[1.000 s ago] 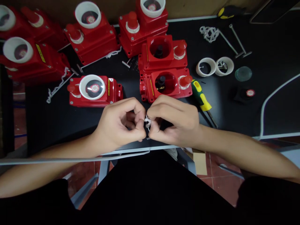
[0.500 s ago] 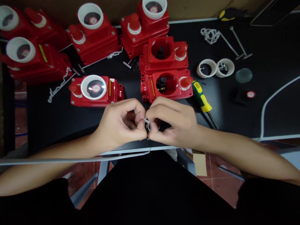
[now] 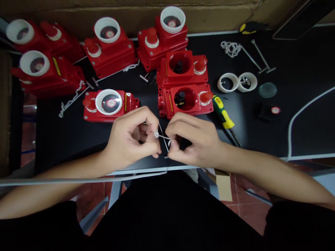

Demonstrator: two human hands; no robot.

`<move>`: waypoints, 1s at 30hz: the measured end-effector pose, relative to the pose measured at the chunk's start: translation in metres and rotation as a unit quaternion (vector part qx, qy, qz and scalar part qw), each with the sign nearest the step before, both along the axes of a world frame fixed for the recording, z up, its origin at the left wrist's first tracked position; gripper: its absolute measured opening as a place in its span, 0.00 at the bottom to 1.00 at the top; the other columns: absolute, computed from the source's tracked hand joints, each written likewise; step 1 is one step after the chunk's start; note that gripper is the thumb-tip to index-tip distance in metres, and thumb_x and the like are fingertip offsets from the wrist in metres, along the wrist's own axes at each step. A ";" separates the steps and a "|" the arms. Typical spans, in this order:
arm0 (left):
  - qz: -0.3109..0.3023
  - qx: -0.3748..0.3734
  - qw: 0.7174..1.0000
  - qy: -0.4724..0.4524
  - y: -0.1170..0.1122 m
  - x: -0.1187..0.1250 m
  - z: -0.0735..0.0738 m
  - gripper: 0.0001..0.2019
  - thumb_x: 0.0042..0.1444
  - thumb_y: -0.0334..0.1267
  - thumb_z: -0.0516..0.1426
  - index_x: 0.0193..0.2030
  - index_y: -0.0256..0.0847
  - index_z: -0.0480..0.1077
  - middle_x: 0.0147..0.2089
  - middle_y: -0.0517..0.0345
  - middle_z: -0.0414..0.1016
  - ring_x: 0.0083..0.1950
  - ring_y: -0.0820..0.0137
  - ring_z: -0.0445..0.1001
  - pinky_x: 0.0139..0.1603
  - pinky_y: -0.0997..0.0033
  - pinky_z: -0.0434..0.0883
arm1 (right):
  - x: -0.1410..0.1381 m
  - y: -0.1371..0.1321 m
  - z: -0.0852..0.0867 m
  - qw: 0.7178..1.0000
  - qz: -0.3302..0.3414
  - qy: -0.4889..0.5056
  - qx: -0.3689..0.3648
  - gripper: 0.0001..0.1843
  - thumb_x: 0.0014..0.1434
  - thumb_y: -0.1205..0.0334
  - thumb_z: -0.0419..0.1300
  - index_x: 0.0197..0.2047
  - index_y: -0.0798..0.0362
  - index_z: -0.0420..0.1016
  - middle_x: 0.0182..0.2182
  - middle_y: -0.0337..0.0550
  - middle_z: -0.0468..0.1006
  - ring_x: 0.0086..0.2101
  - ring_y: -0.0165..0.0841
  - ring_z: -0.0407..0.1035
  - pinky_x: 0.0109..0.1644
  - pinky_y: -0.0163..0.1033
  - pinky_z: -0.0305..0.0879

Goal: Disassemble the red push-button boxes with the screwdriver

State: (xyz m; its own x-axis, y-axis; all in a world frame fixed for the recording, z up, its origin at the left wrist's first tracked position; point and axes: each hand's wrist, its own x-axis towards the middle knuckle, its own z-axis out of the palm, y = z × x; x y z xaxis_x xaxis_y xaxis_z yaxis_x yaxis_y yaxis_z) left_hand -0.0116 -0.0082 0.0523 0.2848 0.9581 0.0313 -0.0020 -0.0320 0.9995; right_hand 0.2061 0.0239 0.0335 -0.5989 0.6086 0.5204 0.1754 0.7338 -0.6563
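Observation:
Between my two hands runs a thin white cord, bunched into a small knot at the left fingers. My left hand pinches the cord at the knot, thumb against forefinger. On the other side, my right hand is closed on the cord's end. A slim metal rod with a crossbar lies slanted between the hands; whether it is held or rests on the table I cannot tell. Just beyond the left hand sits a red box with a white ring. Past the right hand stands an open red box.
Several more red boxes stand at the back left. Right of centre are a yellow-green screwdriver, two white cups with small parts, a glass disc, and metal hammers with white cord. A grey cable crosses the right side.
My hands have drawn slightly apart, and the cord now shows stretched between them, with the metal rod more visible. The view has tilted up a little.

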 end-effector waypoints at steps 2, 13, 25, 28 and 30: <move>-0.009 0.005 1.000 -0.019 0.001 -0.002 0.003 0.13 0.55 0.20 0.62 0.36 0.43 0.67 0.36 0.68 0.68 0.26 0.71 0.86 0.22 0.78 0.82 | 0.002 0.001 0.003 1.000 0.004 0.000 -0.004 0.10 0.58 0.77 0.57 0.36 0.51 0.69 0.33 0.38 0.73 0.30 0.28 0.66 0.33 0.36 0.65; 0.020 0.016 1.000 -0.017 0.004 -0.004 0.014 0.11 0.57 0.22 0.60 0.36 0.41 0.66 0.34 0.70 0.68 0.24 0.72 0.85 0.19 0.81 0.78 | 0.014 0.013 0.025 0.993 0.020 0.100 -0.060 0.13 0.50 0.77 0.57 0.32 0.48 0.63 0.26 0.36 0.73 0.28 0.30 0.65 0.32 0.37 0.61; -0.017 0.034 0.998 -0.054 0.007 -0.009 0.006 0.09 0.67 0.25 0.60 0.38 0.39 0.67 0.49 0.59 0.73 0.33 0.72 0.89 0.29 0.77 0.86 | 0.023 0.014 0.028 0.982 0.036 0.144 -0.120 0.11 0.55 0.73 0.57 0.31 0.48 0.60 0.29 0.37 0.72 0.24 0.29 0.69 0.28 0.37 0.64; -0.096 -0.008 0.991 -0.098 0.009 -0.011 0.002 0.08 0.75 0.33 0.59 0.41 0.40 0.66 0.53 0.54 0.77 0.37 0.70 0.90 0.34 0.72 0.88 | 0.024 0.016 0.027 0.945 0.028 0.215 -0.244 0.12 0.64 0.68 0.60 0.31 0.49 0.63 0.37 0.40 0.75 0.21 0.26 0.71 0.20 0.34 0.65; -0.114 -0.020 0.987 -0.115 0.009 -0.013 0.000 0.09 0.77 0.36 0.60 0.43 0.41 0.66 0.42 0.60 0.78 0.34 0.72 0.87 0.32 0.76 0.84 | 0.025 0.019 0.028 0.908 0.037 0.261 -0.326 0.13 0.67 0.61 0.63 0.32 0.49 0.64 0.39 0.41 0.77 0.20 0.27 0.73 0.17 0.34 0.67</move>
